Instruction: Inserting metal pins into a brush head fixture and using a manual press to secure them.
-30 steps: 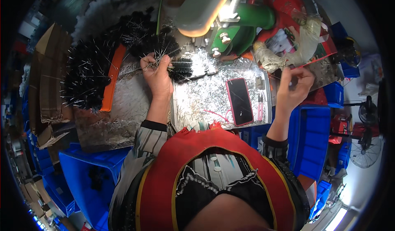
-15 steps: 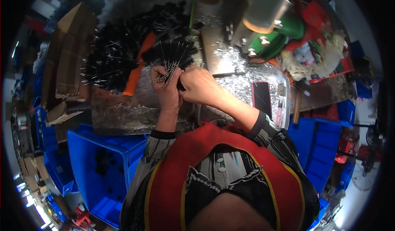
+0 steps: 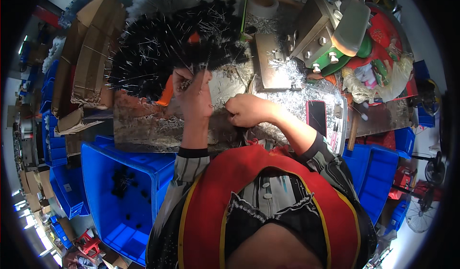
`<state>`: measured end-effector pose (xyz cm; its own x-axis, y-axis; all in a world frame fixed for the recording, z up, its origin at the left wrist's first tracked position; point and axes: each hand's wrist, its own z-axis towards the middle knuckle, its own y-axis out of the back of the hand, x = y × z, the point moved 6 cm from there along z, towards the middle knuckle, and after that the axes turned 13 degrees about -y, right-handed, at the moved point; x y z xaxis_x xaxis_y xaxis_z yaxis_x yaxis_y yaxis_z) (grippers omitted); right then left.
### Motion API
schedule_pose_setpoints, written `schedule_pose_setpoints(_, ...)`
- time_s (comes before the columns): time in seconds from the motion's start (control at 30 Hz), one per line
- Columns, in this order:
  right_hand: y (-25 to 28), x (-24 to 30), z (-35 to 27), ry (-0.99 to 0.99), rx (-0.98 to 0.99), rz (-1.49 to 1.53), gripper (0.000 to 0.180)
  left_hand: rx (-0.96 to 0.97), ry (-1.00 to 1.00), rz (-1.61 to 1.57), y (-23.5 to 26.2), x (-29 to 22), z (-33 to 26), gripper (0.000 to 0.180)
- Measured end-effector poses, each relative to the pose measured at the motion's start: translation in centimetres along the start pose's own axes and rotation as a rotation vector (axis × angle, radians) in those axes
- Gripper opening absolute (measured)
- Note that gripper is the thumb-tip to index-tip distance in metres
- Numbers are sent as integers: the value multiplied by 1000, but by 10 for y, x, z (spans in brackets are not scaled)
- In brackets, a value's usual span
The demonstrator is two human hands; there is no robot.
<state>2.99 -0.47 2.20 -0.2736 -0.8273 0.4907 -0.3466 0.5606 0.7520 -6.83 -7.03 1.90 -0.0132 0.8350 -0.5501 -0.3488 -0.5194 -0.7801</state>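
- Left hand (image 3: pixel 194 96) is up at the near edge of the big pile of black bristle brushes (image 3: pixel 163 49), its grip closed on a small bunch of them by their wire stems; the bristle heads fan up and away from the grip.
- Long axis of the held brushes runs roughly away from the person, stems down in the grip, bristles at the far end, pretty much merging into the pile beyond.
- Right hand (image 3: pixel 247 110) sits just right of the left grip and a bit nearer the body, closed into a fist. It looks pinched on something thin, maybe a wire, but it's too small to tell for sure.
- The two hands are near each other but not touching. The left is clearly the one nearer the pile.
- An orange strip (image 3: pixel 166 93) pokes out just left of the left grip, under the brushes.
- Worktop (image 3: pixel 143 125) is a shiny metal sheet littered with wire offcuts, most of them right of the grips.
- Farther right of the right grip: a dark phone (image 3: pixel 317 118) lying flat. Beyond it and up, a grey-and-green bench machine (image 3: pixel 330 34).
- Near side, below-left of the grips: a blue bin (image 3: pixel 120 192) with a few black bits in it. Cardboard boxes (image 3: pixel 81 63) stack up far left.
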Motion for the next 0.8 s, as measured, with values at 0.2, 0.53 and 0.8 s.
schedule_pose_setpoints(0.2,-17,-7,4,-5,-71,61,24,94,48,-15,-12,-20,9,29)
schedule_pose_setpoints(0.53,8,-12,8,-13,-227,211,20,1,-215,251,88,-214,-13,24)
schedule_pose_setpoints(0.8,16,5,14,169,-547,181,21,-203,192,2045,243,-353,-108,37)
